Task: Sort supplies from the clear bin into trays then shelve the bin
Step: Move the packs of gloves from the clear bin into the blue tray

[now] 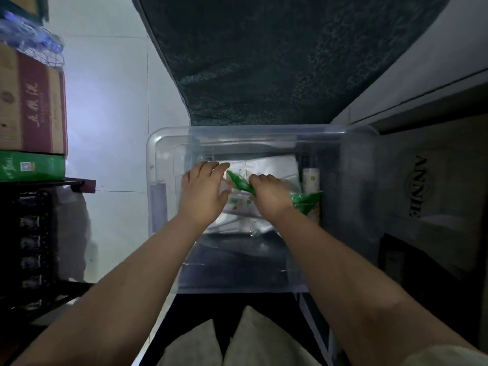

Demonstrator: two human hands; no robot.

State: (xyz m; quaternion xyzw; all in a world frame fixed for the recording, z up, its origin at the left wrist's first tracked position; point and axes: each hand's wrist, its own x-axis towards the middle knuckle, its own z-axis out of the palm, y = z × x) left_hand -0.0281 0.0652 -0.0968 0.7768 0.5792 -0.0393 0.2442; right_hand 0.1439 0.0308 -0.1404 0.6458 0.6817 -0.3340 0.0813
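Observation:
A large clear plastic bin stands in front of me on a dark surface. Inside lie white and clear plastic packets and a pale cylindrical container at the right. Both my hands reach into the bin. My right hand is shut on a green packet, whose other end shows to the right of my wrist. My left hand hovers beside it with its fingers spread, holding nothing, over the packets.
A dark patterned cloth lies beyond the bin. Stacked cardboard boxes sit on a dark rack at the left. A brown carton stands at the right. White floor tiles show at the left of the bin.

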